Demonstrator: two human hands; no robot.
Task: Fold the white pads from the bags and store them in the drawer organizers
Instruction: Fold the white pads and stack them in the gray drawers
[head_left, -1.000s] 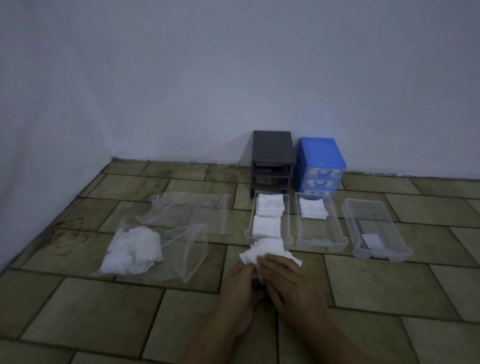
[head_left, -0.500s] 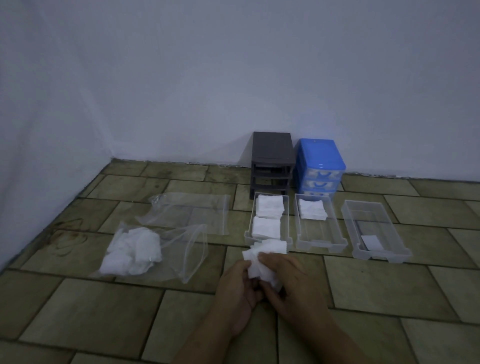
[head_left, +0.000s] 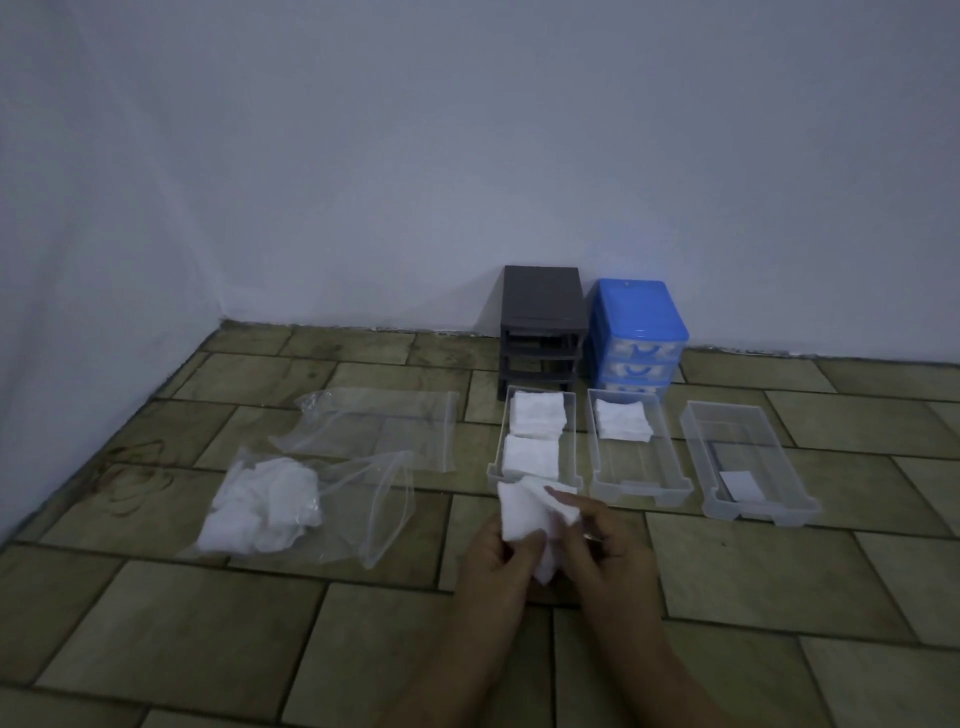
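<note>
Since the earlier frame, the white pad (head_left: 524, 512) has been raised slightly and folded more tightly between the hands. It is gripped from the left by the left hand (head_left: 496, 564) and pinched by the right hand (head_left: 610, 551), just before the left clear drawer (head_left: 571, 415), in which two folded pads are held. One stack is held in the middle drawer (head_left: 670, 462). A blank white label (head_left: 740, 486) lies in the right drawer (head_left: 769, 436). No legible writing is seen. Loose pads remain in the bag (head_left: 265, 504).
</note>
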